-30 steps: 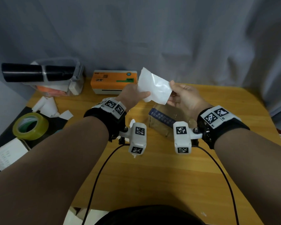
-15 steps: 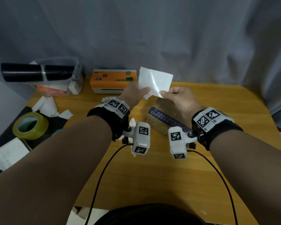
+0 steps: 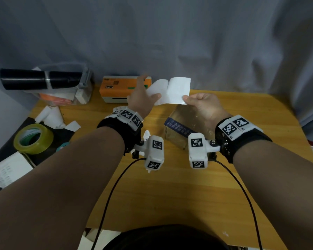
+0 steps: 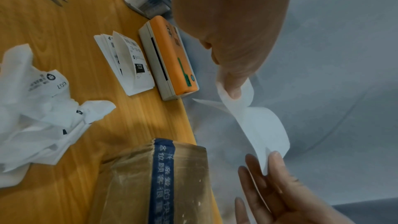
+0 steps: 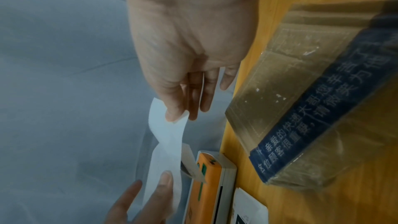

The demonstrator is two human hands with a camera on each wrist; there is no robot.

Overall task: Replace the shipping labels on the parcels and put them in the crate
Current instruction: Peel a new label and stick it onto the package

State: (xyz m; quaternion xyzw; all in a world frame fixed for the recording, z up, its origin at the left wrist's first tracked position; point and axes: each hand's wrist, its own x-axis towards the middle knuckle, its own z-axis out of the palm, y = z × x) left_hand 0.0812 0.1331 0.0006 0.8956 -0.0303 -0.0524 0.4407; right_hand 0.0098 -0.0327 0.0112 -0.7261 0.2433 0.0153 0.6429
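A white label sheet (image 3: pixel 179 91) is held in the air over the table's far side. My left hand (image 3: pixel 152 96) pinches its curled left layer (image 3: pixel 156 89), and my right hand (image 3: pixel 188 100) pinches the flat right layer's lower corner. The two layers are peeling apart in a curve (image 4: pixel 258 122). The left thumb (image 4: pixel 233 89) presses on the paper; the right thumb and fingers (image 5: pixel 176 115) clamp their end (image 5: pixel 170 135). Below the hands, a brown parcel (image 3: pixel 177 130) with blue printed tape (image 5: pixel 312 100) lies on the wooden table (image 3: pixel 170 195), touched by neither hand.
An orange label printer (image 3: pixel 119 87) stands at the back edge, with a stack of printed labels (image 4: pixel 127 62) beside it. Crumpled old labels (image 4: pixel 38 117) lie left of the parcel. A tape roll (image 3: pixel 33 138) and a clear bin with a black roll (image 3: pixel 40 79) sit at far left.
The hands have drawn apart. The single sheet has split into two layers, the left one pulled leftward and curling, while the right hand keeps its corner.
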